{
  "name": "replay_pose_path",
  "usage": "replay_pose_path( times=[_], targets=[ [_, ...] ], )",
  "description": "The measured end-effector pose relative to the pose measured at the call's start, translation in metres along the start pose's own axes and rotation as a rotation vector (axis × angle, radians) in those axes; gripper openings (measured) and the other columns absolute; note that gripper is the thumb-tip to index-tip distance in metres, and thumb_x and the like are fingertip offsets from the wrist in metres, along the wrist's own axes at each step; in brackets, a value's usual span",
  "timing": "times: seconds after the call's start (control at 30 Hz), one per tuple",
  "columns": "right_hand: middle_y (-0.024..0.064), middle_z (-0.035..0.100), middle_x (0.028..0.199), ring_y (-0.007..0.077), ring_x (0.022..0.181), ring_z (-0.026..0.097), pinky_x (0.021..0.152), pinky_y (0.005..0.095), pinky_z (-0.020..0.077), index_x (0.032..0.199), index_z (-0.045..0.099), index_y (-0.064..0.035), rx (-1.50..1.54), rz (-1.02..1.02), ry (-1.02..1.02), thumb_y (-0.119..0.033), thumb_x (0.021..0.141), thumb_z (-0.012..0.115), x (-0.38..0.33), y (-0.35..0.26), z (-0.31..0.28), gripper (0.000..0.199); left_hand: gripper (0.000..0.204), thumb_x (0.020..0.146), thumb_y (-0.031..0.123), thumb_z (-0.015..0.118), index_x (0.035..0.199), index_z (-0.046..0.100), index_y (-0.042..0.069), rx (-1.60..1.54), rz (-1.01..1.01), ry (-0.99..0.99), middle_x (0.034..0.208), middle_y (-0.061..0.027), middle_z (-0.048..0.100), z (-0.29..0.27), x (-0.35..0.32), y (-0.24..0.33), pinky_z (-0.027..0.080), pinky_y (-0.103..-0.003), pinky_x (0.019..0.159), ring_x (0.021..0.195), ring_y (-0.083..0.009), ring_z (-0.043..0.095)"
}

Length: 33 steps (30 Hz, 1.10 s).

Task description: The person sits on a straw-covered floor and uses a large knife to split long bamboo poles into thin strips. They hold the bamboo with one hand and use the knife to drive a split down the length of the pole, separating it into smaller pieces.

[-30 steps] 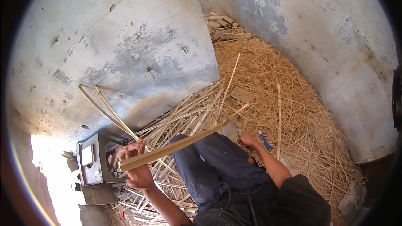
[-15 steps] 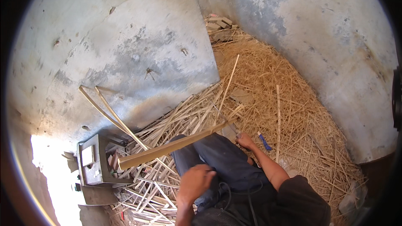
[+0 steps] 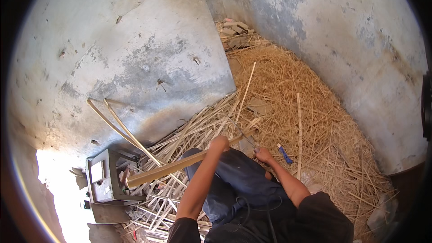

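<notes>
A thick split bamboo strip [image 3: 168, 168] slants across my raised knees, its near end low on the left and its far end out past the knee. My left hand [image 3: 219, 144] is closed over this strip beside the knee, its fingers mostly hidden from above. Just right of the strip's far end, my right hand [image 3: 263, 154] grips a long, thin knife [image 3: 243, 134]. Its narrow metal blade points up and left, crossing near the bamboo's far end; the handle is mostly covered by the fingers.
Two bent bamboo strips [image 3: 123, 128] lean on the wall at left, beside a grey box-like stand [image 3: 102, 175]. Pale strips [image 3: 198, 126] litter the floor, with a heap of shavings [image 3: 288, 81] ahead. A blue object [image 3: 285, 154] lies right of my right hand; bricks [image 3: 235, 29] sit in the corner.
My left hand has moved forward from above my lap onto the bamboo strip near the knee. My right hand stays on the knife, almost in the same place.
</notes>
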State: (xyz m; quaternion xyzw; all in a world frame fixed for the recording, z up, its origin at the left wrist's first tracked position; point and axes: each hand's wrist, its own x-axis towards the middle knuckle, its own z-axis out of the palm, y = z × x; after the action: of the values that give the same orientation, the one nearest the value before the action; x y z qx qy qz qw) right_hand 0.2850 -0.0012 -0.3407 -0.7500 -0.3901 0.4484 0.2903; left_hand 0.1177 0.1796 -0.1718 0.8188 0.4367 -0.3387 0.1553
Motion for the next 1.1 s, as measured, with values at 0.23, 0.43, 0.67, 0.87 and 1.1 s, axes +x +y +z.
replay_pose_path(
  times=[0.23,0.43,0.67,0.87,1.1],
  targets=[
    [0.026,0.07,0.095,0.0408,0.091,0.069,0.081,0.0503,0.0524,0.101,0.073,-0.0034,-0.136,-0.151,0.3,-0.02,0.076,0.066,-0.055,-0.057,-0.035,0.03,0.028,0.09,0.009,0.061,0.114,0.073,0.006,-0.229,0.043,0.306,0.112,-0.0224,0.072,-0.011,-0.08,-0.015,0.056,-0.05,0.09,0.105,-0.0431,0.069],
    [0.0214,0.067,0.075,0.0385,0.072,0.068,0.064,0.0445,0.0525,0.103,0.072,-0.0041,-0.155,-0.305,0.62,-0.017,0.074,0.069,-0.048,-0.095,-0.084,0.032,0.043,0.094,0.026,0.069,0.129,0.06,0.002,-0.577,0.273,0.583,0.1,-0.0261,0.07,-0.015,-0.172,-0.014,0.053,-0.046,0.082,0.094,-0.0377,0.07],
    [0.0162,0.06,0.062,0.0356,0.056,0.063,0.053,0.0429,0.0478,0.092,0.068,-0.0074,-0.26,-0.634,0.767,-0.016,0.069,0.069,-0.082,-0.172,-0.15,0.025,0.054,0.093,0.025,0.077,0.136,0.054,0.001,-1.051,0.455,0.362,0.104,-0.0092,0.066,0.007,-0.189,-0.01,0.053,-0.033,0.083,0.097,-0.0148,0.064],
    [0.0146,0.059,0.06,0.0332,0.053,0.062,0.051,0.0418,0.0458,0.093,0.068,-0.01,-0.35,-0.763,0.805,-0.014,0.066,0.069,-0.096,-0.199,-0.168,0.027,0.06,0.085,0.026,0.084,0.134,0.057,0.002,-1.34,0.549,0.452,0.099,-0.0096,0.069,0.041,-0.198,-0.011,0.052,-0.032,0.079,0.096,-0.0157,0.065],
    [0.0116,0.06,0.059,0.0305,0.052,0.061,0.05,0.0402,0.0455,0.096,0.07,-0.0133,-0.486,-0.82,0.853,-0.014,0.064,0.071,-0.099,-0.206,-0.194,0.033,0.04,0.089,0.033,0.08,0.108,0.068,0.0,-1.132,0.331,0.406,0.072,-0.0057,0.064,0.097,-0.226,-0.031,0.05,-0.032,0.067,0.069,-0.0126,0.06]
  ],
)
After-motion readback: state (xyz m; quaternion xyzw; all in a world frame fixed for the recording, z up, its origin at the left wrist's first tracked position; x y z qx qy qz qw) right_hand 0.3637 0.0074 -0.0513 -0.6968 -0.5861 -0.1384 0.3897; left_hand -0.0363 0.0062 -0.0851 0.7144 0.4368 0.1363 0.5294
